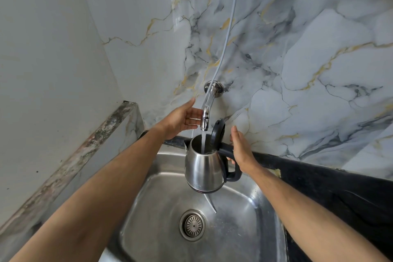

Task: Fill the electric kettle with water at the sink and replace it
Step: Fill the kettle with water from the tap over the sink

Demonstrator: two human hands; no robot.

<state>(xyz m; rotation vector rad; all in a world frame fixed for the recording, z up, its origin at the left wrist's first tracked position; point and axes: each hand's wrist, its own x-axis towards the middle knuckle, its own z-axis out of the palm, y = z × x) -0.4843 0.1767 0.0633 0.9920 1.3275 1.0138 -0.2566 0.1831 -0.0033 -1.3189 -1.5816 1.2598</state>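
A steel electric kettle (pixel 203 169) with a black handle hangs over the sink (pixel 244 229), its black lid (pixel 218 133) flipped up. My right hand (pixel 242 151) is shut on the kettle's handle. Water runs from the chrome tap (pixel 205 116) straight into the kettle's mouth. My left hand (pixel 180 119) is beside the tap spout, fingers spread and touching or nearly touching it, holding nothing.
The sink has a round drain strainer (pixel 193 225) below the kettle. A black counter (pixel 340 189) runs to the right. A marble wall stands behind, with a grey hose (pixel 228 27) hanging down to the tap. A marble ledge (pixel 70 159) slopes along the left.
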